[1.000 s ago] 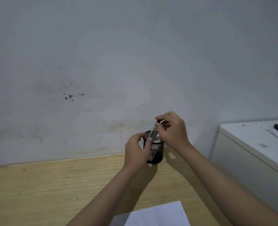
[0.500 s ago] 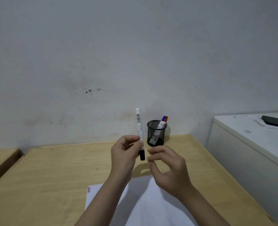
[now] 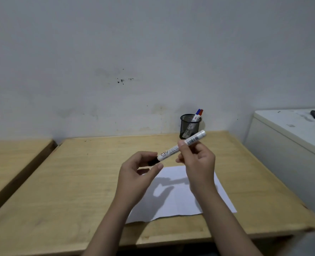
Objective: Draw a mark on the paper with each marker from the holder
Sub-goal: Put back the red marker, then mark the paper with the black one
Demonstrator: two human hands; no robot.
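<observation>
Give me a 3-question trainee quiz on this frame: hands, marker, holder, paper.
1. True or false: the paper already shows an ink mark.
2. Which hand grips the white barrel of the black-capped marker? A) left hand B) right hand
3. Fill in: the mesh holder by the wall holds markers with a blue and a ___ cap.

Key:
1. False; no mark is visible on the paper.
2. B; the left hand's fingers are at the black cap end.
3. Red.
</observation>
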